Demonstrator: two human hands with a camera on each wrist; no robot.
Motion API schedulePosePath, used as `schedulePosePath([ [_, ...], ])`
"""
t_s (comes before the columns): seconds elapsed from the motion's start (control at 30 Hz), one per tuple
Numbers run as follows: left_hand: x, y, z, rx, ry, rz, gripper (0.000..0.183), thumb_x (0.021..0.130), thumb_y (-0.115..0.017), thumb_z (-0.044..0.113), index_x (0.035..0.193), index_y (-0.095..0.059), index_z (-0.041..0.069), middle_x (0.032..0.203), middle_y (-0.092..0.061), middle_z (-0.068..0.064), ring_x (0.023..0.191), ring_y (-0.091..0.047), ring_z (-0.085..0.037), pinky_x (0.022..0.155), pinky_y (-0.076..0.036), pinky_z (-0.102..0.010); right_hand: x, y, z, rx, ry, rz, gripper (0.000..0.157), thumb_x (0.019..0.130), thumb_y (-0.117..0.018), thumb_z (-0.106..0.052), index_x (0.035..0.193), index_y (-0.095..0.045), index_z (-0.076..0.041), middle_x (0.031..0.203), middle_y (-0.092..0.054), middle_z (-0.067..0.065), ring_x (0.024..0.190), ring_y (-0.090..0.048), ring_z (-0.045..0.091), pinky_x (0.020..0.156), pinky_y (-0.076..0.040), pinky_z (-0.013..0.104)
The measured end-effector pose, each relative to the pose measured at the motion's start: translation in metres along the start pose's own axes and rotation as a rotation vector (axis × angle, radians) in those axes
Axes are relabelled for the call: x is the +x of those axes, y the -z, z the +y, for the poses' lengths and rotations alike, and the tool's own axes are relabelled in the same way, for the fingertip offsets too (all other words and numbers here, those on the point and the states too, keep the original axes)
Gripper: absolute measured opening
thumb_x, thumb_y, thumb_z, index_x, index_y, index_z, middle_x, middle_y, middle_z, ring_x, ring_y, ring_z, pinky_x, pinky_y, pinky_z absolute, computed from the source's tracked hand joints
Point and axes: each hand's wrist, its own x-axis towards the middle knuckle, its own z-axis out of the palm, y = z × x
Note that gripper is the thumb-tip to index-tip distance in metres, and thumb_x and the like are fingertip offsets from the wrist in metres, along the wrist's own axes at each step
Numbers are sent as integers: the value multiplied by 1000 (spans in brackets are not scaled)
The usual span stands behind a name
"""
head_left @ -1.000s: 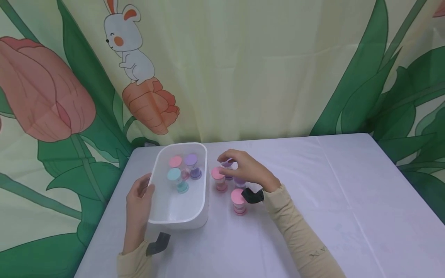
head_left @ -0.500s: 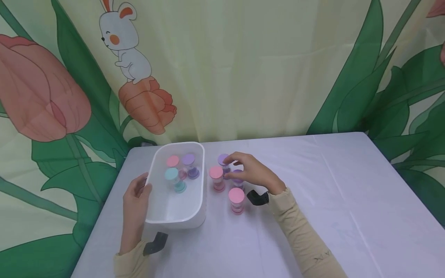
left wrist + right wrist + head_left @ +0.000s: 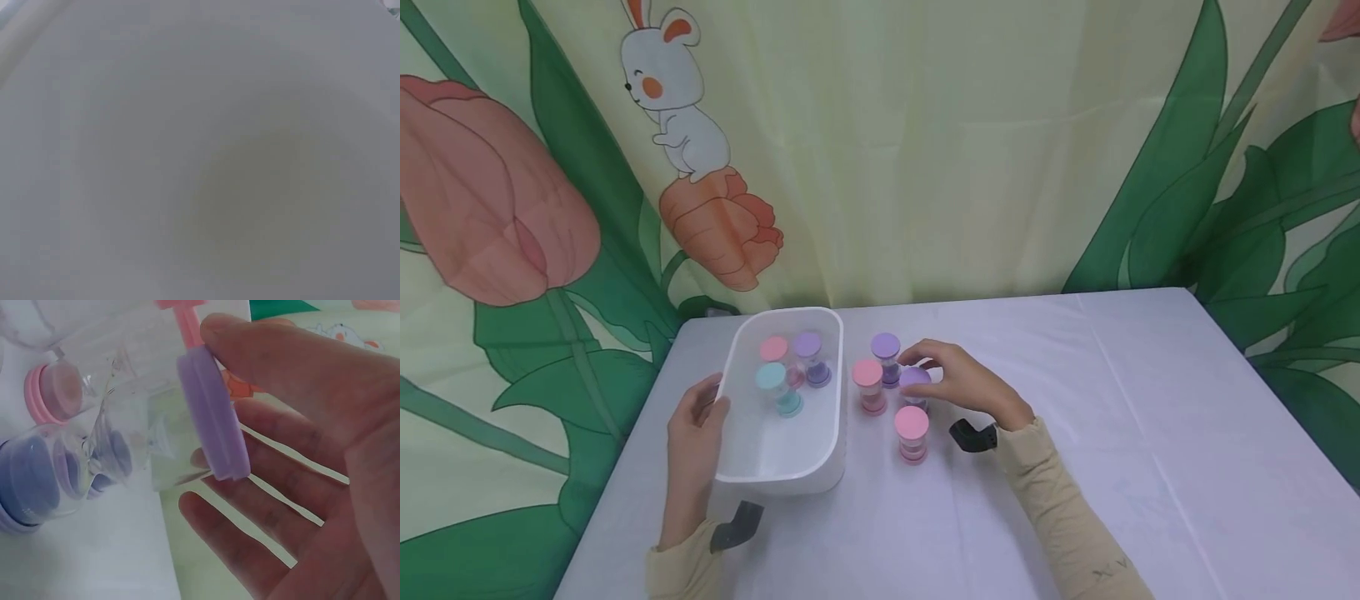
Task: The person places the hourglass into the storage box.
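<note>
My left hand (image 3: pixel 695 429) holds the left side of a white plastic bin (image 3: pixel 816 482), thumb at the rim. Inside the bin stand a pink hourglass (image 3: pixel 774 348), a purple one and a teal hourglass (image 3: pixel 772 377). Right of the bin, my right hand (image 3: pixel 966 379) reaches round the lid of a small purple hourglass (image 3: pixel 214 415), thumb on one side and fingers on the other. In the right wrist view its clear body points away from the palm, blue-violet sand in the far bulb. The left wrist view is filled by a blurred pale surface.
Close by the right hand stand another purple hourglass (image 3: pixel 885 346), a pink hourglass (image 3: pixel 868 375) beside the bin, and a second pink hourglass (image 3: pixel 912 425) in front. A white cloth (image 3: pixel 1075 467) covers the table. A printed curtain (image 3: pixel 940 167) hangs behind it.
My right hand has drawn back rightward from the rear purple hourglass and come down round the lid of the nearer purple one. The left hand keeps its hold on the bin.
</note>
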Motion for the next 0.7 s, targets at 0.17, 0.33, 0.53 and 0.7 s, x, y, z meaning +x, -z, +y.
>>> schedulePosePath([
  [0.17,1,-1,-2,-17,4,-2,47,103,-47,34,148,-44,21,148,-50,-6,129,-55,-27,100,-52,-48,-4,-1,7,-13,-7,-14,41,83,-80,-18,120,-65,-6,119,-67,8,111,-63,21,104,-49,44],
  [0.33,3,-1,-4,-25,2,-2,46,103,-48,34,148,-45,22,148,-50,-5,129,-55,-26,99,-52,-48,-6,-2,9,13,-36,-24,44,82,-82,-23,120,-66,-9,117,-67,-1,110,-61,17,101,-51,43],
  [0.53,3,-1,-5,-29,-5,0,46,103,-48,34,147,-45,22,147,-50,-6,130,-55,-27,99,-52,-48,-7,-5,13,59,-63,-24,41,82,-82,-27,118,-67,-14,116,-67,-3,110,-59,16,98,-52,41],
  [0.7,3,-1,-5,-36,-4,-3,47,103,-48,35,148,-45,22,148,-50,-6,130,-54,-28,99,-52,-50,-7,-7,16,91,-85,-12,41,81,-82,-21,118,-67,-12,118,-67,0,112,-59,18,97,-53,40],
])
